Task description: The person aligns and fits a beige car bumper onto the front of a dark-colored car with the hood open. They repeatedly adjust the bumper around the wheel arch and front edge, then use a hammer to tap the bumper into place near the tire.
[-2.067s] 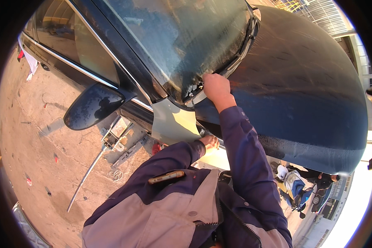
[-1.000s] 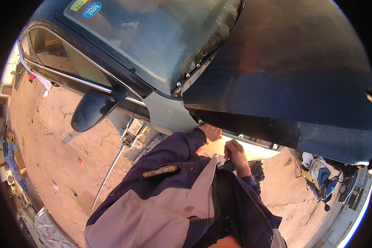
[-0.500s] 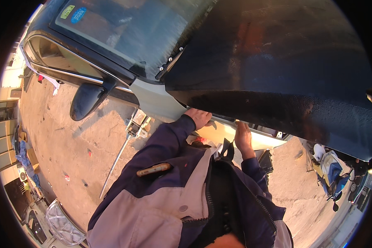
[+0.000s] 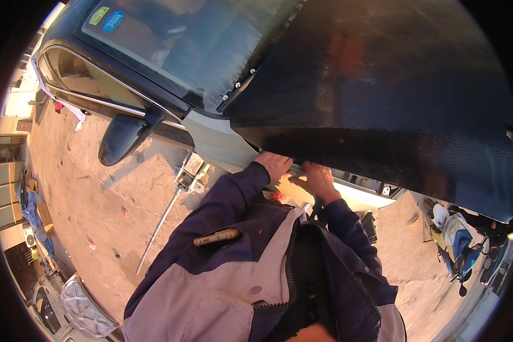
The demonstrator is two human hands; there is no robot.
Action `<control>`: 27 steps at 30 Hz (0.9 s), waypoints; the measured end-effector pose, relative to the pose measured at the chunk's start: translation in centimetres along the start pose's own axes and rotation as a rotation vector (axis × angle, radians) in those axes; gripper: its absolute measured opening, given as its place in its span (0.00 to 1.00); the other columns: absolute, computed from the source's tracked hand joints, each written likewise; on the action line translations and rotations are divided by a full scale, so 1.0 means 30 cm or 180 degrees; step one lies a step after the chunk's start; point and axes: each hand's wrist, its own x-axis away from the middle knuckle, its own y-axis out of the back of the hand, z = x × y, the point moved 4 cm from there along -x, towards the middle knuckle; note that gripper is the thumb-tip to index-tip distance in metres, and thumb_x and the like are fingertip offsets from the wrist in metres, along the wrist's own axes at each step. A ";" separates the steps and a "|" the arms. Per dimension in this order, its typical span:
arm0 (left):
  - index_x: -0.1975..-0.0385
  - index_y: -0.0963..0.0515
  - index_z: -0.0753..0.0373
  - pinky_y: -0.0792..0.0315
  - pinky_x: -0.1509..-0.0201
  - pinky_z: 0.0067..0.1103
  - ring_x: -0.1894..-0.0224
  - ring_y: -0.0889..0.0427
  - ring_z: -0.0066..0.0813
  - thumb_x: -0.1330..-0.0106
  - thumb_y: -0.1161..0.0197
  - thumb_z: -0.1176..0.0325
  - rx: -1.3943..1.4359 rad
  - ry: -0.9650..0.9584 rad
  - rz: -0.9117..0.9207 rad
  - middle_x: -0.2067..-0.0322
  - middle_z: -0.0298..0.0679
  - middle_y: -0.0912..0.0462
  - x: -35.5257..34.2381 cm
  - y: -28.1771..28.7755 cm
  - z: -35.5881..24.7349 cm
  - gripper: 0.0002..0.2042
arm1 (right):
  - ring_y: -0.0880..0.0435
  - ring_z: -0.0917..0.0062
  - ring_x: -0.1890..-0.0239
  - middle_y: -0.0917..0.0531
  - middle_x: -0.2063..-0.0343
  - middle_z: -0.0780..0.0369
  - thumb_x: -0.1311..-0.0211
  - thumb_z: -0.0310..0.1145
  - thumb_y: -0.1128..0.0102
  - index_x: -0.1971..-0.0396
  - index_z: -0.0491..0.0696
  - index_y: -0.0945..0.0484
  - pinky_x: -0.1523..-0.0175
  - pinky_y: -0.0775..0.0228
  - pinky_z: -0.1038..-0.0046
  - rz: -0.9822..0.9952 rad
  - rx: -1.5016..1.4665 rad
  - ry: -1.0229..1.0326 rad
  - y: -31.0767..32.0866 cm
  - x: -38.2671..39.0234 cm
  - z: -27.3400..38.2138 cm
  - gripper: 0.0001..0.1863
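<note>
A pale, unpainted front fender (image 4: 214,142) runs along the side of a dark car, below the edge of the black hood (image 4: 376,85). My left hand (image 4: 275,164) is closed over the fender's upper edge, its fingertips hidden in the gap under the hood. Close to its right, my right hand (image 4: 319,181) grips the same edge, with its thumb on the outer side pointing toward the left hand. The fingertips of this hand go out of sight beneath the hood.
A side mirror (image 4: 122,138) juts out at the left. On the concrete floor below stands a jack with a long handle (image 4: 164,228). A blue and white scooter (image 4: 459,239) is at the right. A loose silver hood panel (image 4: 85,305) lies at the lower left.
My right hand has moved left along the fender edge, close to the left hand, and its thumb now points left. My left hand has stayed at nearly the same spot.
</note>
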 end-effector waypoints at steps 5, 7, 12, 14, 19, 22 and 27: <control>0.46 0.17 0.63 0.24 0.36 0.42 0.43 0.18 0.48 0.33 0.27 0.61 -0.0215 -0.0355 -0.1401 0.47 0.40 0.17 0.181 0.180 0.000 0.19 | 0.15 0.49 0.41 0.13 0.48 0.48 0.50 0.62 0.18 0.50 0.42 0.14 0.37 0.23 0.52 -0.0048 0.0052 -0.0159 -0.038 -0.022 -0.022 0.39; 0.42 0.19 0.65 0.25 0.37 0.43 0.43 0.19 0.51 0.37 0.24 0.65 0.0107 0.0433 -0.1863 0.46 0.43 0.19 0.319 0.214 0.048 0.24 | 0.13 0.49 0.45 0.11 0.52 0.48 0.50 0.64 0.18 0.55 0.41 0.12 0.42 0.21 0.53 -0.0304 0.0027 -0.0065 -0.033 -0.017 -0.016 0.39; 0.32 0.28 0.71 0.27 0.32 0.46 0.37 0.23 0.58 0.38 0.21 0.62 0.0174 0.2857 -0.2627 0.40 0.57 0.22 0.644 0.108 0.250 0.36 | 0.13 0.51 0.47 0.11 0.53 0.50 0.50 0.62 0.16 0.52 0.43 0.14 0.45 0.23 0.55 -0.0077 -0.0305 -0.0334 -0.008 -0.012 0.012 0.38; 0.31 0.30 0.74 0.28 0.30 0.46 0.35 0.24 0.59 0.36 0.21 0.57 0.0668 0.3563 -0.2492 0.39 0.60 0.23 0.722 0.020 0.339 0.39 | 0.14 0.52 0.41 0.11 0.46 0.50 0.45 0.62 0.19 0.42 0.47 0.14 0.38 0.24 0.55 0.0427 -0.0358 -0.0635 0.001 -0.015 0.021 0.40; 0.31 0.34 0.76 0.27 0.30 0.43 0.36 0.21 0.58 0.35 0.21 0.47 0.2092 0.3643 -0.1714 0.39 0.63 0.22 0.736 -0.117 0.425 0.45 | 0.08 0.62 0.49 0.07 0.53 0.56 0.46 0.52 0.14 0.45 0.47 0.13 0.43 0.19 0.59 0.0447 -0.0494 -0.0557 0.044 -0.042 0.074 0.34; 0.38 0.30 0.74 0.24 0.36 0.42 0.41 0.20 0.56 0.38 0.19 0.46 0.1946 0.3648 -0.1595 0.45 0.59 0.21 0.714 -0.089 0.421 0.41 | 0.08 0.63 0.50 0.07 0.55 0.57 0.46 0.47 0.13 0.46 0.46 0.13 0.44 0.19 0.60 0.0544 -0.0671 -0.0571 0.044 -0.048 0.089 0.32; 0.37 0.31 0.74 0.25 0.34 0.43 0.40 0.22 0.60 0.38 0.20 0.49 0.2014 0.3532 -0.1685 0.46 0.61 0.23 0.670 0.009 0.427 0.40 | 0.08 0.67 0.53 0.07 0.57 0.57 0.45 0.42 0.13 0.45 0.45 0.14 0.45 0.19 0.63 0.0139 -0.0723 -0.0165 0.050 -0.045 0.102 0.30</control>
